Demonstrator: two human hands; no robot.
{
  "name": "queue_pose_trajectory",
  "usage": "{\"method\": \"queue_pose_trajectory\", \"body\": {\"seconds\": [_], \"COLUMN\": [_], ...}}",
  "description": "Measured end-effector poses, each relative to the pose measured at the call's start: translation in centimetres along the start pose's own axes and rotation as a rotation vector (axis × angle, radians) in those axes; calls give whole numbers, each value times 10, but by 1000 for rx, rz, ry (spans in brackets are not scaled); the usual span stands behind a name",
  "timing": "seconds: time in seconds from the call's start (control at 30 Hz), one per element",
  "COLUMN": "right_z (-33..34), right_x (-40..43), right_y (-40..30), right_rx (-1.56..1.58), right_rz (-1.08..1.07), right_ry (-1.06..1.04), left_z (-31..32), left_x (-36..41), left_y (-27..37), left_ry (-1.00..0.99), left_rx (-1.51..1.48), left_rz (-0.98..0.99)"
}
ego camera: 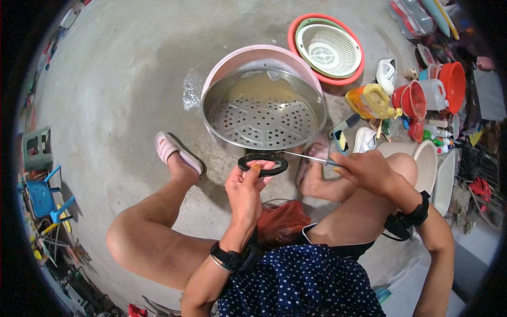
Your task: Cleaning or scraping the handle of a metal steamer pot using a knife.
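Note:
My left hand (247,188) grips the black loop handle (282,169) of a metal steamer pot (269,123), which has round holes across its bottom. The steamer is tilted over a pink basin (253,52), where some suds and cloudy water show behind and through it. In my right hand (362,170) is a screwdriver (309,157) with a grey handle and a thin metal shaft. Its tip reaches the dark bracket (259,152) where the handle joins the steamer's wall; the exact contact point is too small to tell.
Beyond the basin stand nested red, green and white colanders (328,51). To the right are a yellow oil jug (368,101), a brush (340,140), white shoes (364,139) and a red bucket (412,99). A red plastic bag (283,222) lies between my legs. At far left is a blue stool (41,198).

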State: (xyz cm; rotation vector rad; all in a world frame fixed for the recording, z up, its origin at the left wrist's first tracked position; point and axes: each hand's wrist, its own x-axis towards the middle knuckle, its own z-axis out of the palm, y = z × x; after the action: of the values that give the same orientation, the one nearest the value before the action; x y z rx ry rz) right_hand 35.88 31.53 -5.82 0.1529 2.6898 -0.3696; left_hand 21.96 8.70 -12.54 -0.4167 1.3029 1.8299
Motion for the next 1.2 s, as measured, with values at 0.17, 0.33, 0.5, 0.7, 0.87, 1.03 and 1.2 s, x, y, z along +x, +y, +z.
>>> {"method": "queue_pose_trajectory", "body": {"seconds": [0.17,0.33,0.5,0.7,0.87,1.03,1.2], "right_z": [-3,-11,-2,-10,2,-6,-4], "right_x": [-2,-2,6,-4,1,-1,-1], "right_y": [-4,-10,0,-16,-12,-18,-16], "right_rx": [2,34,40,33,43,15,-43], "right_rz": [6,6,6,40,65,59,49], "right_ry": [-60,-91,-16,-138,-83,-104,-69], "left_z": [-2,-1,-2,0,-1,-2,-2], "left_x": [1,1,2,0,1,2,3], "left_y": [1,-1,-2,-1,-1,-1,-2], "left_ry": [-22,-9,-13,-1,-11,3,-8], "left_rx": [-13,-8,-29,-3,-22,-5,3], "left_rz": [-10,5,-7,-7,-15,-7,5]}}
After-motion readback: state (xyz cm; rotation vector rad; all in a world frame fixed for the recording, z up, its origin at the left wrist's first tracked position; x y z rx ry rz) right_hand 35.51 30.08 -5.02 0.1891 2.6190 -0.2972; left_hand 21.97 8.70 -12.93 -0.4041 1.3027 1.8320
